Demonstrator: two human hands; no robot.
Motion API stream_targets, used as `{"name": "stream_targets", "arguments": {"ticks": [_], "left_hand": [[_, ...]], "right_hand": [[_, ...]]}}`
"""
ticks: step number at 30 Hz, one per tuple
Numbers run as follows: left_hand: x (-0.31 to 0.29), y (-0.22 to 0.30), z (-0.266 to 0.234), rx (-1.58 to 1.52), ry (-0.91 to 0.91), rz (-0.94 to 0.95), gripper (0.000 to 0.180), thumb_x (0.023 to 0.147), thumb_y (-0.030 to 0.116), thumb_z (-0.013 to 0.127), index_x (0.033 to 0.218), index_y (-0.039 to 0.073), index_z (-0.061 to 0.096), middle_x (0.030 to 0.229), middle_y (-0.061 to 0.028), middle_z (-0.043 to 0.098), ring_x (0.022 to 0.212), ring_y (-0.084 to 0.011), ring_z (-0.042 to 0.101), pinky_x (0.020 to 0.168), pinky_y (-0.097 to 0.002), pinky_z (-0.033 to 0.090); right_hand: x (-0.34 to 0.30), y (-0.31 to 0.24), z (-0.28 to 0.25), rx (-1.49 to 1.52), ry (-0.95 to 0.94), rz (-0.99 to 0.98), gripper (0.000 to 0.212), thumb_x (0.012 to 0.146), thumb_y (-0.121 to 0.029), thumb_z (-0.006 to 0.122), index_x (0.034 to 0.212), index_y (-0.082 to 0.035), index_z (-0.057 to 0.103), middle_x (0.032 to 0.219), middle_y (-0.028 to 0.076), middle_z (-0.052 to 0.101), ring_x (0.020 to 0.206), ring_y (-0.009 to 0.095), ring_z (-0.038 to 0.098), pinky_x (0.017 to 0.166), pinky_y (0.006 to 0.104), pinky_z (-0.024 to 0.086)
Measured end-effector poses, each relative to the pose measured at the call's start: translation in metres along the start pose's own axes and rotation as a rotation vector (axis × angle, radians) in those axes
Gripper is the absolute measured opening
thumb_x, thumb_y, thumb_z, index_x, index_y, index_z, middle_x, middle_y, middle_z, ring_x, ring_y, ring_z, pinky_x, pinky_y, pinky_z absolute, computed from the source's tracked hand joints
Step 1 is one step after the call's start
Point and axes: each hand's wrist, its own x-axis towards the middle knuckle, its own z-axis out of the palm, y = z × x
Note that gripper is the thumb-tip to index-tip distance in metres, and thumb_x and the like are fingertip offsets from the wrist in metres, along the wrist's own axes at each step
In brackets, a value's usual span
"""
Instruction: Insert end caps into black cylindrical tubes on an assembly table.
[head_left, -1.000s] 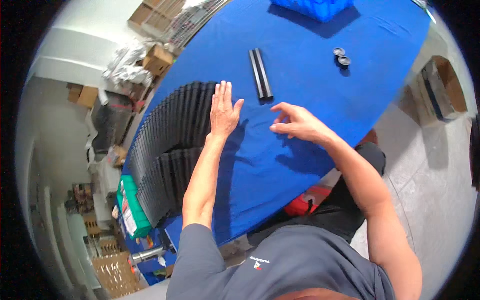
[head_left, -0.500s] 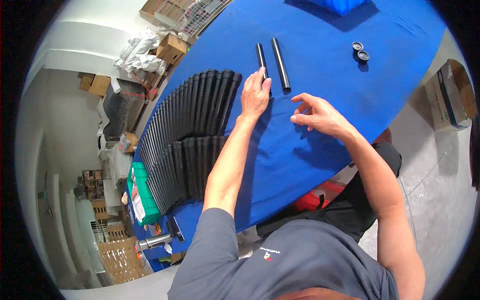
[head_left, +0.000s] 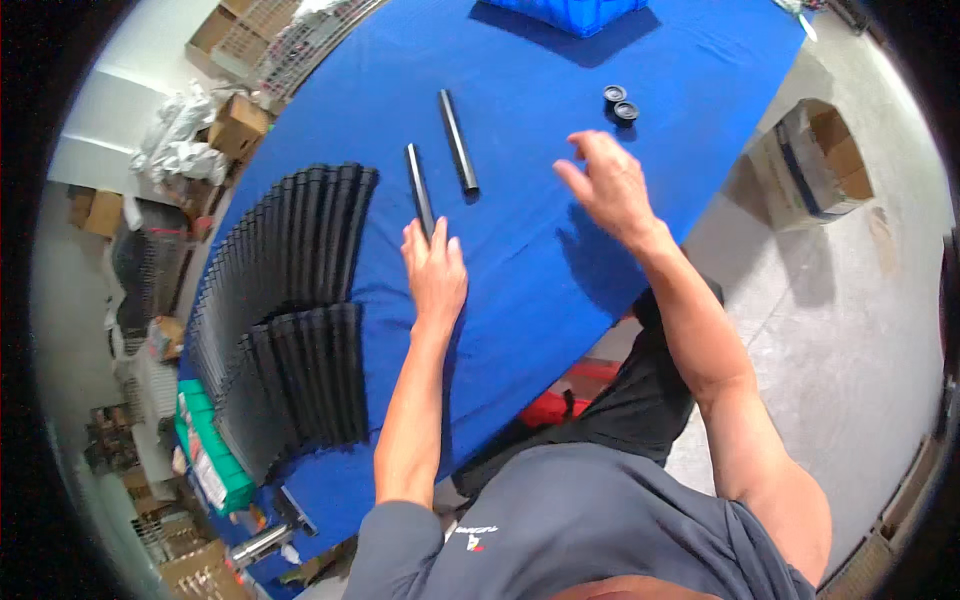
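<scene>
**Blue cloth-covered table: much laid out in rows, a little lying apart**

At the table's near left corner lies a silver metal cylinder, and just beyond it stands a green plastic crate. Next comes a near row of slim black tubes, packed side by side; a longer far row of black tubes fans out behind it. Judging by this layout, the bulk is already arranged.

To the right of the rows, the left hand covers the near end of a loose shiny black tube. Its fingers lie over that end; whether they grip it I cannot tell. The right hand, farther right, is open and holds nothing, thumb apart from the fingers.

Beyond, a second loose black tube lies untouched on the cloth. Farther right, two small round black discs sit together, joined to neither loose tube. These four pieces look like what remains outside the rows.

At the far edge stands a bright blue plastic crate.
</scene>
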Motion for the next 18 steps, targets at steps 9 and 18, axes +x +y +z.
{"name": "stream_targets", "arguments": {"ticks": [9,18], "left_hand": [[-0.009,0.020,-0.004,-0.081,-0.024,-0.077,0.041,0.093,0.022,0.057,0.130,0.004,0.058,0.138,-0.0322,0.045,0.133,-0.0450,0.040,0.113,-0.0506,0.030],[-0.009,0.024,-0.009,-0.126,0.029,-0.095,0.039,0.091,0.022,0.058,0.127,0.005,0.060,0.138,-0.0321,0.045,0.133,-0.0453,0.040,0.113,-0.0486,0.031]], "right_hand": [[0.061,0.085,-0.038,-0.515,-0.035,0.311,0.064,0.079,-0.042,0.075,0.109,0.005,0.047,0.113,0.029,0.058,0.104,0.045,0.060,0.086,0.0498,0.051],[0.027,0.063,-0.022,-0.398,-0.025,0.027,0.043,0.083,-0.025,0.066,0.117,0.000,0.055,0.102,0.022,0.063,0.097,0.040,0.062,0.084,0.0484,0.049]]}}
